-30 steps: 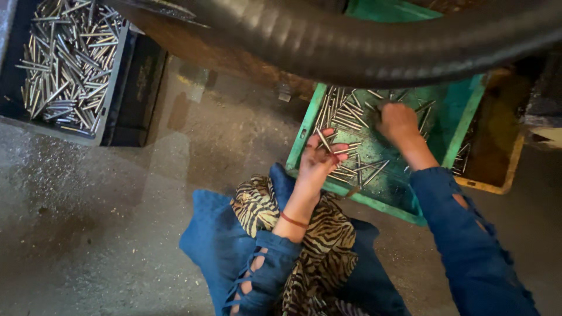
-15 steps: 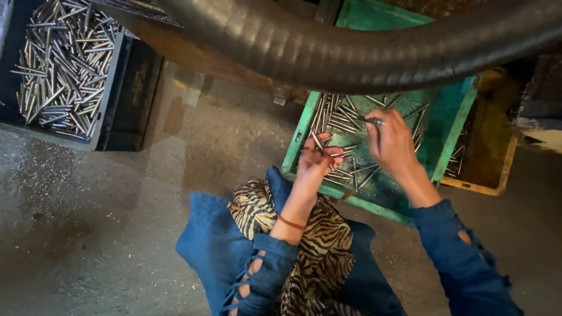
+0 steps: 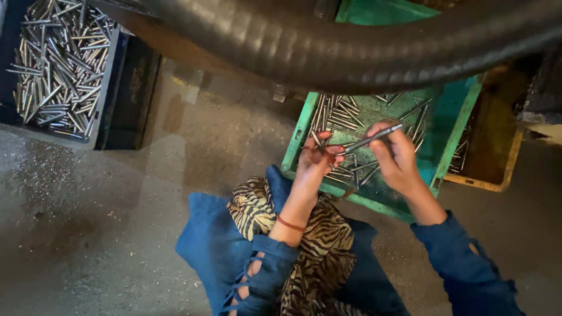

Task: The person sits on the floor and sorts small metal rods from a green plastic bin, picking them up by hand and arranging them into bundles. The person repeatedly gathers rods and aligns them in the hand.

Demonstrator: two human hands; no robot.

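Between our hands, the metal rod (image 3: 372, 139) is now lifted; our right hand (image 3: 399, 159) pinches it, our left hand (image 3: 315, 164) grips small rods (image 3: 319, 144) over the green tray (image 3: 452, 126).

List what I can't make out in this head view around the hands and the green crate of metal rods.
- Green crate: far end hidden behind the thick black hose.
- Yellow crate: contents in shadow, partly covered by the green crate.
- Left hand: how many metal rods it holds is too small to tell.
- Right hand: pinches one rod; its tip detail is blurred.
- Grey crate of rods: cut off by the top and left edges.
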